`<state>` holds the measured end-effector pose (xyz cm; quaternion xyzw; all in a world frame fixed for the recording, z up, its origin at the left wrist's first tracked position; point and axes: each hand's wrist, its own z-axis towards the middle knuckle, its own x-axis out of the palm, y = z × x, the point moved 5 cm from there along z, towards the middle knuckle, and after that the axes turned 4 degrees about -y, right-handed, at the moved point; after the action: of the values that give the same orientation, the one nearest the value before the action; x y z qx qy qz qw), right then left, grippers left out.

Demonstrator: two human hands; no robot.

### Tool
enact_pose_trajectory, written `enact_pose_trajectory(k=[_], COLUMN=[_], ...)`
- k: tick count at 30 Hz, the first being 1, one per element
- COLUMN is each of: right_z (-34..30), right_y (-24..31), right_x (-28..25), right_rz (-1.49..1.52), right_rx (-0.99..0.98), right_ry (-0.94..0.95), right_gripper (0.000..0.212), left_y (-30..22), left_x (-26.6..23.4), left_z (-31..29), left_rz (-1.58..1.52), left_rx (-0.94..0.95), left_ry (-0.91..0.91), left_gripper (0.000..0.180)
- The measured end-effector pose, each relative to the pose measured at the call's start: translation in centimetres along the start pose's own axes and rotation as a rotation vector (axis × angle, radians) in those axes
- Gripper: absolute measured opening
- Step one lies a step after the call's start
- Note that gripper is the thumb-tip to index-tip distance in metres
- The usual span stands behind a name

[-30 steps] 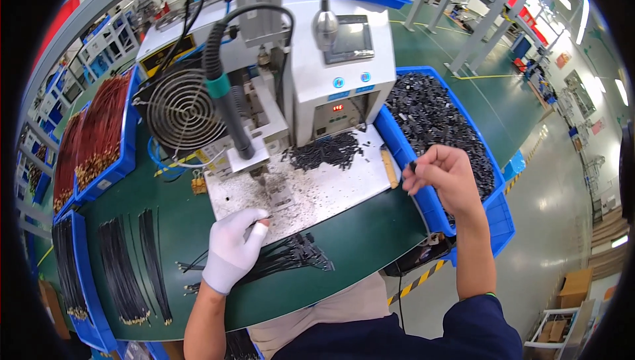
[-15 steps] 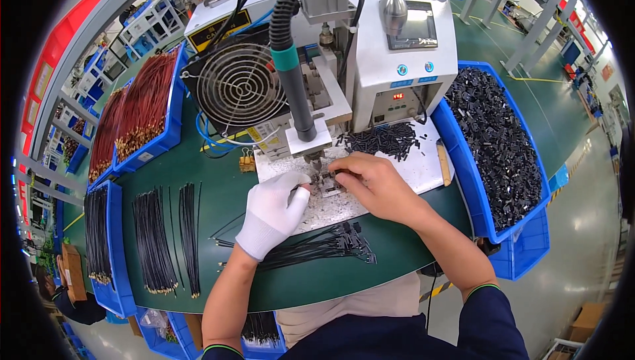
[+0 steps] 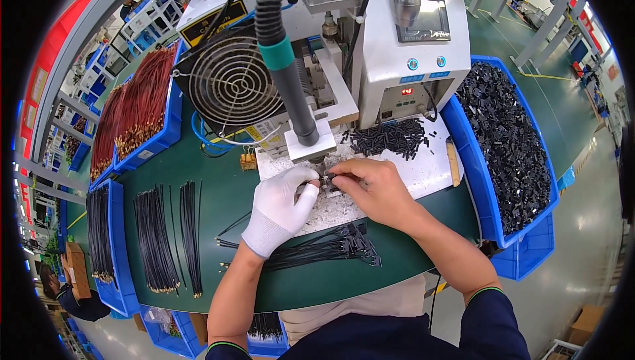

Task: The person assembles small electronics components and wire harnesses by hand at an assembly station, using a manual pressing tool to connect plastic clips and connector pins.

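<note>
My left hand [image 3: 281,208], in a white glove with bare fingertips, is closed in a pinch at the small metal fixture [image 3: 332,191]. What its fingers hold is hidden. My bare right hand [image 3: 376,188] pinches a small black part [image 3: 330,177] over the same fixture, its fingertips almost meeting the left ones. Above both hands is the machine's grey tube head [image 3: 301,118] with a white block [image 3: 309,141] at its lower end. Thin black cables with black ends [image 3: 324,246] lie in front of the fixture, some passing under my left wrist.
Loose black sleeves [image 3: 390,138] lie on the white plate beside a wooden-handled tool [image 3: 453,163]. A blue bin of black pieces [image 3: 506,155] stands right. At left are black cable bundles [image 3: 155,241], a blue tray [image 3: 119,247] and red cables [image 3: 135,112]. A round fan guard [image 3: 237,81] stands behind.
The view has shifted slightly. My left fingertips have moved right, closer to the right ones at the fixture. Both hands stay pinched.
</note>
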<state>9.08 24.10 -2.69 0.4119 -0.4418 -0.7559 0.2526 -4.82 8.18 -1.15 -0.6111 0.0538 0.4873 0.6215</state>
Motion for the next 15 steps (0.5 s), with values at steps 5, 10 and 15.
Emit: enact_pose_trajectory(k=[5, 10, 15], right_z=[0.01, -0.03, -0.19], right_y=[0.14, 0.22, 0.11], right_x=[0.23, 0.34, 0.48], right_rz=[-0.009, -0.032, -0.006], right_rx=[-0.051, -0.090, -0.026], right_ry=[-0.016, -0.038, -0.028], right_gripper=[0.021, 0.020, 0.021], left_y=[-0.23, -0.23, -0.39], left_x=[0.01, 0.13, 0.07], left_z=[0.09, 0.15, 0.11], left_rz=[-0.005, -0.011, -0.012], left_rx=[0.005, 0.006, 0.020], left_ry=[-0.008, -0.013, -0.027], left_gripper=[0.015, 0.015, 0.014])
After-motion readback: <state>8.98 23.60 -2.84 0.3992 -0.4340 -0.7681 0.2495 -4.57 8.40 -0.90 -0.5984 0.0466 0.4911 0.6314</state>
